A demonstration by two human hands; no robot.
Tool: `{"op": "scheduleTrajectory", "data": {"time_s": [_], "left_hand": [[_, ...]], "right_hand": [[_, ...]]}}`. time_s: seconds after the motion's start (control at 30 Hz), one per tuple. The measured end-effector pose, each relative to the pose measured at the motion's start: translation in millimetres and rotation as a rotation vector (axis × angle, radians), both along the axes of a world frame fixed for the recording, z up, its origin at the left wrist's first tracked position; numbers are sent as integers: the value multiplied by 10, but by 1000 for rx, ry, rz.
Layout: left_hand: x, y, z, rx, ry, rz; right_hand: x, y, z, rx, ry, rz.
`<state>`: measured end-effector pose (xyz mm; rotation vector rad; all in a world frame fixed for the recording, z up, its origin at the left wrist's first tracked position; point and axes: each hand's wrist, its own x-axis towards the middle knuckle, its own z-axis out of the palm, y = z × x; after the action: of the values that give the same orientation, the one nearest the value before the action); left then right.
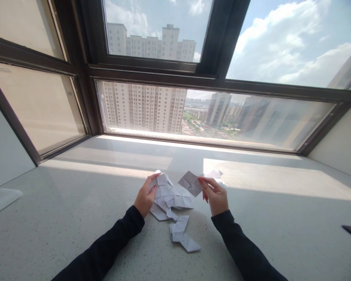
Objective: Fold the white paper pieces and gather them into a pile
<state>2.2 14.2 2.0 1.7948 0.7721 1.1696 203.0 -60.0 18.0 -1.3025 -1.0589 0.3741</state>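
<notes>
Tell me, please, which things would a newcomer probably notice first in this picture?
The eye would likely go first to the large window, with tall buildings and bright clouds behind its glass. Next, below it near the middle, the left hand holds folded white paper and the right hand a small paper square. Another folded piece lies nearer, on the pale ledge.

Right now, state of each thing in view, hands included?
Left hand: gripping the paper cluster.
Paper cluster: folded pieces, overlapping; whether joined, unclear.
Right hand: pinching the paper square.
Paper square: folded, creased.
Near paper pieces: folded, on the sill.
Far paper pieces: folded, partly hidden.
Sill: partly sunlit.
Window: open or shut, unclear.
</notes>
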Motion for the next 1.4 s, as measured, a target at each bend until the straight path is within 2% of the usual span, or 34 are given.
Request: {"op": "scheduleTrajectory", "data": {"time_s": [0.13,0.2,0.27,0.43,0.57,0.67,0.77,0.87,1.0,1.13,1.23,1.4], "left_hand": [[-12,-24,37,168,-28,110],[-22,-31,59,270,-29,166],[-30,-28,71,305,-6,157],[-45,11,75,188,-6,47],[-53,36,65,-52,-71,-62],[-29,36,38,-224,-194,-196],[18,5,8,-324,-275,-361],[53,-37,-6,-352,-293,-429],[55,-50,-4,-373,-288,-423],[51,-61,-10,-371,-259,-421],[60,-121,-10,-318,-253,-495],[67,-280,55,-216,-177,-588]], "right_hand": [[-202,-73,46,205,-220,119],[-289,-99,47,227,-338,154],[-339,-106,34,222,-402,172],[-307,-64,-31,203,-383,98],[-266,-44,-73,174,-366,98],[-274,-43,-83,196,-326,74],[-294,-49,-68,223,-273,48],[-318,-66,-25,239,-225,132],[-355,-104,31,209,-199,240],[-376,-107,-5,51,-211,176],[-382,-79,-71,-86,-198,153],[-359,-42,-130,-118,-214,94]]}}
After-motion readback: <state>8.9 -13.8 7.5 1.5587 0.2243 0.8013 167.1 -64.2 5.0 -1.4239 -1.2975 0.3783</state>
